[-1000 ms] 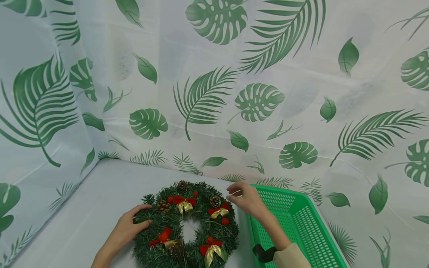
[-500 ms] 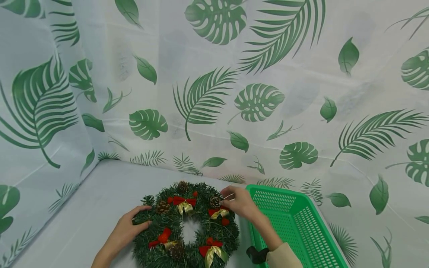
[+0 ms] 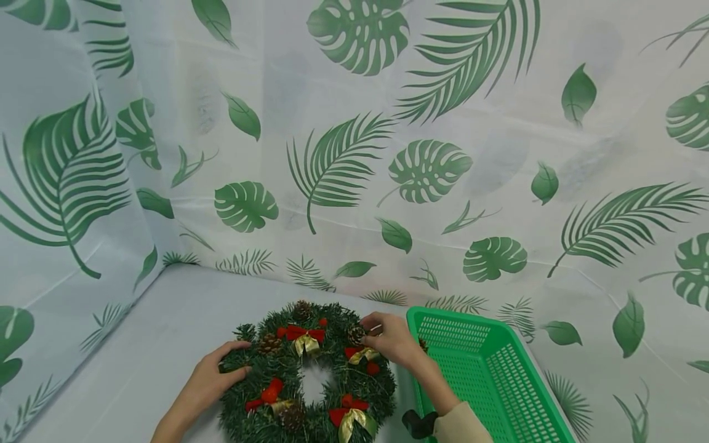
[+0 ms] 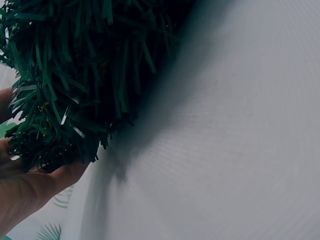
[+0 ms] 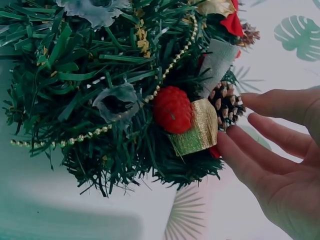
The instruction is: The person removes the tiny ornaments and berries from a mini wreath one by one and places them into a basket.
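A green Christmas wreath (image 3: 260, 369) lies on the white table, trimmed with red bows, gold ribbons, red berries and pine cones. My left hand (image 3: 213, 375) grips its left edge, thumb and fingers around the greenery (image 4: 65, 100). At the upper right of the wreath, my right hand (image 3: 390, 337) pinches a pine cone (image 5: 227, 105) between thumb and fingers. Beside that cone, the right wrist view shows a gold ribbon (image 5: 200, 130) and a red berry (image 5: 172, 110). Translucent clear patches (image 5: 117, 102) and a gold bead string (image 5: 172, 62) show among the needles.
A green plastic basket (image 3: 498, 351) stands right of the wreath, partly behind my right forearm. A small brown thing (image 3: 423, 344) shows by its near rim, too small to identify. Leaf-printed white sheeting (image 3: 354, 184) rises behind and left of the table (image 3: 188, 307).
My right hand has moved left and slightly down, from above the wreath's upper right edge onto the pine cone there. The left hand and wreath have stayed in place.
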`<control>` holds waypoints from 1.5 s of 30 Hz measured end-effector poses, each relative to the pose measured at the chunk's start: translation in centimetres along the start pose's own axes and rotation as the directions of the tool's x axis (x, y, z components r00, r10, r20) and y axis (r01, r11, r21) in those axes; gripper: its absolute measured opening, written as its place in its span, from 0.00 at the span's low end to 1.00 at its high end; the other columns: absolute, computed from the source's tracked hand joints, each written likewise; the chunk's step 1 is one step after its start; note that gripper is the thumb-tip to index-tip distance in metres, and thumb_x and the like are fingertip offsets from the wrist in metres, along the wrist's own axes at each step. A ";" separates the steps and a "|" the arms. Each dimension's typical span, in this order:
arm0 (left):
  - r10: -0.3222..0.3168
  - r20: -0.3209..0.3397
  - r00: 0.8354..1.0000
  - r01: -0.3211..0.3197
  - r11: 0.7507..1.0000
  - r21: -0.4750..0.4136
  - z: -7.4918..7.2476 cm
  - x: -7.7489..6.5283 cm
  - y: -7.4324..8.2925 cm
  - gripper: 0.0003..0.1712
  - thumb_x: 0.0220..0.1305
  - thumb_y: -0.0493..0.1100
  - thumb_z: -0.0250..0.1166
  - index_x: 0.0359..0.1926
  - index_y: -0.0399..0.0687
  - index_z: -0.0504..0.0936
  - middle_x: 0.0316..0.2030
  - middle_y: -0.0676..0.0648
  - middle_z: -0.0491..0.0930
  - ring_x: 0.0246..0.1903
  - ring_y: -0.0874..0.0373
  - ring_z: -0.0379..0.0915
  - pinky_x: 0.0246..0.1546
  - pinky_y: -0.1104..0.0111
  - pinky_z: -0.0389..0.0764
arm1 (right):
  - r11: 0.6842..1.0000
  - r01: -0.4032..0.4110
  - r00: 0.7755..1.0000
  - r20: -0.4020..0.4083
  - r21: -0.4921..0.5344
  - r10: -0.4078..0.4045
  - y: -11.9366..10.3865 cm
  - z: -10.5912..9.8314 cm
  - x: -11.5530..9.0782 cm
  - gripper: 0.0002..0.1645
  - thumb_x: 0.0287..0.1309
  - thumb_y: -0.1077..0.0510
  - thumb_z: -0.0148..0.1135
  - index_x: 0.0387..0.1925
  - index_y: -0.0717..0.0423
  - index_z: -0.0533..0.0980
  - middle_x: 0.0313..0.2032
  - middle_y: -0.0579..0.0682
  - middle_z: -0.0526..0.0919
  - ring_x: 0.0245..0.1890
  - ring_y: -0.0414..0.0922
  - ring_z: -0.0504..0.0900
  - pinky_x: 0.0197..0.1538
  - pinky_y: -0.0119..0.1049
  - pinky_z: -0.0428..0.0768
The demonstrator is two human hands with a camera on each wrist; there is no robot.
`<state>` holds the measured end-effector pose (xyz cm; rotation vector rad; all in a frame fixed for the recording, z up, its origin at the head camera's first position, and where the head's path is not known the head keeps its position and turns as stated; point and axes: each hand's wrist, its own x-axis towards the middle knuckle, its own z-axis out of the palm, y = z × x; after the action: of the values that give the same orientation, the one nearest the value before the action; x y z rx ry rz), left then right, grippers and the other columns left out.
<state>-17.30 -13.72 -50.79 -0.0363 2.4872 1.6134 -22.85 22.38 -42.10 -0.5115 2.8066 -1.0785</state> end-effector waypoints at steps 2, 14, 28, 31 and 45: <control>-0.006 0.003 1.000 0.006 1.000 -0.002 -0.1 0.0 0.0 0.34 0.65 0.51 0.72 0.69 0.47 0.75 0.74 0.29 0.62 0.73 0.25 0.54 0.61 0.33 0.71 | 1.000 0.000 1.000 -0.003 -0.011 0.000 0.2 0.3 0.2 0.17 0.61 0.66 0.69 0.51 0.66 0.81 0.47 0.62 0.86 0.45 0.59 0.87 0.36 0.38 0.87; -0.014 -0.001 1.000 0.014 1.000 -0.007 -0.1 0.1 -0.2 0.33 0.65 0.50 0.72 0.69 0.49 0.76 0.75 0.31 0.63 0.74 0.27 0.54 0.62 0.33 0.71 | 0.992 0.004 1.000 0.014 -0.123 -0.002 0.3 1.4 1.5 0.15 0.60 0.67 0.70 0.50 0.64 0.82 0.46 0.59 0.86 0.44 0.56 0.87 0.41 0.43 0.88; -0.003 0.006 1.000 0.003 1.000 -0.009 -0.1 0.0 0.0 0.33 0.66 0.49 0.71 0.70 0.47 0.75 0.75 0.31 0.62 0.74 0.27 0.53 0.64 0.33 0.69 | 0.994 0.021 0.999 0.038 -0.106 -0.017 0.4 1.4 1.3 0.16 0.62 0.68 0.69 0.52 0.64 0.83 0.48 0.59 0.87 0.45 0.56 0.87 0.41 0.43 0.88; -0.008 0.007 1.000 0.008 1.000 -0.013 0.0 0.0 0.0 0.34 0.66 0.49 0.71 0.70 0.47 0.75 0.75 0.32 0.62 0.74 0.27 0.53 0.64 0.33 0.69 | 0.996 0.021 0.999 0.035 -0.092 -0.018 0.4 1.5 1.3 0.16 0.62 0.68 0.69 0.51 0.64 0.83 0.48 0.60 0.87 0.46 0.56 0.88 0.40 0.42 0.88; -0.014 0.012 1.000 0.014 1.000 -0.022 0.0 -0.1 0.0 0.34 0.66 0.49 0.71 0.70 0.47 0.74 0.75 0.31 0.61 0.75 0.27 0.51 0.64 0.32 0.68 | 0.992 0.046 0.998 -0.032 -0.119 -0.050 0.4 1.2 1.1 0.15 0.61 0.63 0.71 0.50 0.57 0.87 0.47 0.54 0.86 0.46 0.54 0.85 0.33 0.36 0.80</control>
<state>-17.21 -13.70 -50.78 -0.0466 2.4546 1.6311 -23.74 21.53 -43.24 -0.5798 2.9160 -0.9422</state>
